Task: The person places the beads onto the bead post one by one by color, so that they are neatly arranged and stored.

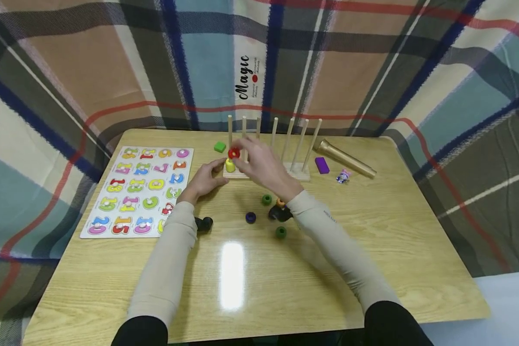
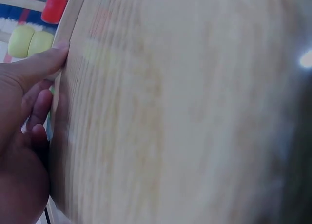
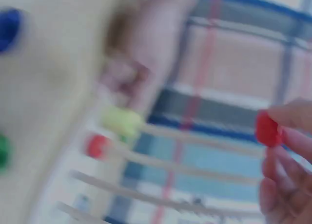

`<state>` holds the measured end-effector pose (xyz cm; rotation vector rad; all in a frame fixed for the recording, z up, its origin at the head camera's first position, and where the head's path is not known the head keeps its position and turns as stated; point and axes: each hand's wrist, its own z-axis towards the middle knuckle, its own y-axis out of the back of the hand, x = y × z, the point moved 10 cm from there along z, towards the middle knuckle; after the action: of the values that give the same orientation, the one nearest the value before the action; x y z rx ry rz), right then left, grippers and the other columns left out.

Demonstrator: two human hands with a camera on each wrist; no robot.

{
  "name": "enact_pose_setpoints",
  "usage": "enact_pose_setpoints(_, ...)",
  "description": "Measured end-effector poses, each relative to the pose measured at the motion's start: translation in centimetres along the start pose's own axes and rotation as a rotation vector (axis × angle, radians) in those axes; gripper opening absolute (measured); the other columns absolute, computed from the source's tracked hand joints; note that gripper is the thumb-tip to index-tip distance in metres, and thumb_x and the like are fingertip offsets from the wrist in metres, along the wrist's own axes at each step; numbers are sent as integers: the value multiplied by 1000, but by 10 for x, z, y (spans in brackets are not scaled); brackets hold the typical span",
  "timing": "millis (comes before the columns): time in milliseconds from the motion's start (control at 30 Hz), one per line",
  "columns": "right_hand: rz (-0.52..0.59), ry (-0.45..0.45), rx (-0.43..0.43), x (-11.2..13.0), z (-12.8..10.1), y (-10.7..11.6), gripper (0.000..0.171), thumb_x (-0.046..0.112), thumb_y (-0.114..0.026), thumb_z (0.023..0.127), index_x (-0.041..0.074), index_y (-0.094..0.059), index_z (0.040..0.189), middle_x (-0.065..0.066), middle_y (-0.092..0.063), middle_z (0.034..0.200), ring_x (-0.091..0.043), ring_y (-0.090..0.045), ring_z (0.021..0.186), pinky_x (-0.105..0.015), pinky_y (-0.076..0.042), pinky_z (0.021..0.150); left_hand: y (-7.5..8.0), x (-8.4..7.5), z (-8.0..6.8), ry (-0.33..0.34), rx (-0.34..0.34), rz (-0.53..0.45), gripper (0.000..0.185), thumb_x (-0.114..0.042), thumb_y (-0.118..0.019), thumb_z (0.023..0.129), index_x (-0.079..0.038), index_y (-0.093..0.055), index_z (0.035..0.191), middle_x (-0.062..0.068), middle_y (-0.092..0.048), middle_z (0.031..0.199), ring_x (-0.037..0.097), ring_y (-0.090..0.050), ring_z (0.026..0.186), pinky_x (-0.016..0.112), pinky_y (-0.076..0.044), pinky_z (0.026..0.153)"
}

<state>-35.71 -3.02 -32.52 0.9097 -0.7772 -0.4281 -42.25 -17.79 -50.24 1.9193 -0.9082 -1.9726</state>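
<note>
Right hand's [image 1: 261,163] red bead [image 1: 233,153], wrist views adding seemingly pegged twin [image 3: 97,146]

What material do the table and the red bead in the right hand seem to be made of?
Table: wood or wood-look laminate, glossy, judging by its grain streaks and bright reflection. Red bead: painted wood or plastic, apparently smooth; its even, opaque colour leaves this open.

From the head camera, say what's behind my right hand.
A wooden peg rack. Peg tops show above your right hand; some lower peg lengths and part of the base are hidden.
</note>
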Motion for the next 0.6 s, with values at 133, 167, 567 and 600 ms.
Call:
enact_pose_setpoints(133,26,-43,-187,-11,25,49,29,17,-73,103,6,-72,131,-10,-66,126,-20,-60,80,-31,-50,70,2,-1,1,-6,-5,4,75,-14,-74,101,-9,-38,167,30,-52,154,45,-46,146,57,-31,127)
enact_pose_setpoints(167,27,-57,-203,-14,29,54,30,17,-73,103,6,-72,131,-9,-66,128,-19,-60,81,-31,-50,70,2,-2,0,-6,-6,10,75,-14,-74,101,-8,-37,167,30,-52,154,45,-46,146,57,-31,128)
enact_pose_setpoints(567,-30,-155,-154,-29,45,52,36,26,-68,108,19,-70,143,-3,-64,133,-16,-59,80,-31,-49,66,-2,-3,-2,8,7,0,74,-14,-72,103,-9,-36,168,29,-48,159,44,-44,148,56,-33,127)
enact_pose_setpoints(600,-40,-161,-147,-30,45,50,37,27,-67,108,19,-69,144,-4,-64,132,-16,-59,80,-32,-48,65,-2,-3,-2,9,6,-1,74,-14,-72,103,-9,-36,168,29,-47,160,44,-44,148,56,-32,127)
